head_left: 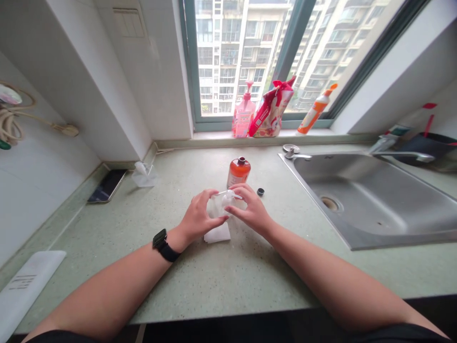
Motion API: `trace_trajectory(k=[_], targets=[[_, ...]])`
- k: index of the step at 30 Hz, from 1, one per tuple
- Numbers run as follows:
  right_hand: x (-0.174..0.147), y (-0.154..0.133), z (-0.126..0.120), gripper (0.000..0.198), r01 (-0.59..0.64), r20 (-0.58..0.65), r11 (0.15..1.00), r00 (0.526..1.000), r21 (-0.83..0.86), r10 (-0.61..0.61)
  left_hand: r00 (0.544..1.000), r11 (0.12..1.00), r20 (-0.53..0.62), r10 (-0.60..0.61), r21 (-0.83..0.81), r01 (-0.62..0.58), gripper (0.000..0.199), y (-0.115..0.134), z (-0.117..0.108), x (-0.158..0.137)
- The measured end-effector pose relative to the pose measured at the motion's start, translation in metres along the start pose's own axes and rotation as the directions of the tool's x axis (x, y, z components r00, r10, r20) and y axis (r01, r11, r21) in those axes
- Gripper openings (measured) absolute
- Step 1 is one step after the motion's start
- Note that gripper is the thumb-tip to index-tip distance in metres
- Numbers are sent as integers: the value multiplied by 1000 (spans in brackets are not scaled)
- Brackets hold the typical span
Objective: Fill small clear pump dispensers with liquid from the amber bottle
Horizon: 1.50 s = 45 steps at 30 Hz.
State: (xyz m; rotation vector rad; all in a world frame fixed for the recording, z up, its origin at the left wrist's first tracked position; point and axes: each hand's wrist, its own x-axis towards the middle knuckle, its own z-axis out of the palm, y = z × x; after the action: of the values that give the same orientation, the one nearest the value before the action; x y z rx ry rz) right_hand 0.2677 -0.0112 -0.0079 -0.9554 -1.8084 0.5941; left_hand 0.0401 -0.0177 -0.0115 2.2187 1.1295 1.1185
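In front of me, above the counter, a clear bottle (215,206) lies tilted between my hands. My left hand (194,216) grips its body from the left, thumb below and fingers above. The fingers of my right hand (253,209) close around its white pump top (227,197); whether the pump is screwed on I cannot tell. Just behind stands an amber-red bottle (240,170) with its neck uncapped, partly covered by my right fingers. A small black cap (260,192) sits to its right. White folded paper (217,233) lies beneath my hands.
Another clear pump bottle (144,176) and a phone (107,186) are on the left of the counter (200,281). A steel sink (360,190) is at right. A pink pump bottle (243,114), a red bag (273,112) and an orange bottle (314,113) line the windowsill.
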Motion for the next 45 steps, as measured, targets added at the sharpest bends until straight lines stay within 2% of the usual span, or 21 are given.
trace_trajectory(k=[4,14,23,27,33,38,41,45], targets=[[0,0,4,43,6,-48,1000,999,-16,-6,999,998,15,30,46,-30,62,3,-1,-1],[2,-2,3,39,6,-92,1000,996,-26,-9,999,1000,28,22,-22,-21,60,2,-1,1],[3,3,-1,30,64,7,998,998,17,-64,998,998,57,9,-61,-5,57,2,-5,3],[6,7,-8,34,91,-12,996,996,-1,-91,998,997,60,1,-73,3,57,1,-5,4],[5,8,-10,24,109,1,994,994,12,-109,999,998,34,4,-60,-2,59,0,-3,3],[-1,2,2,39,78,107,995,991,65,-85,998,996,52,47,-72,-43,57,2,-2,2],[-1,1,5,43,48,84,997,995,63,-53,995,995,67,69,-79,-64,59,3,-3,2],[4,6,-4,43,38,10,998,999,51,-38,998,997,47,41,-63,-38,58,1,-4,2]])
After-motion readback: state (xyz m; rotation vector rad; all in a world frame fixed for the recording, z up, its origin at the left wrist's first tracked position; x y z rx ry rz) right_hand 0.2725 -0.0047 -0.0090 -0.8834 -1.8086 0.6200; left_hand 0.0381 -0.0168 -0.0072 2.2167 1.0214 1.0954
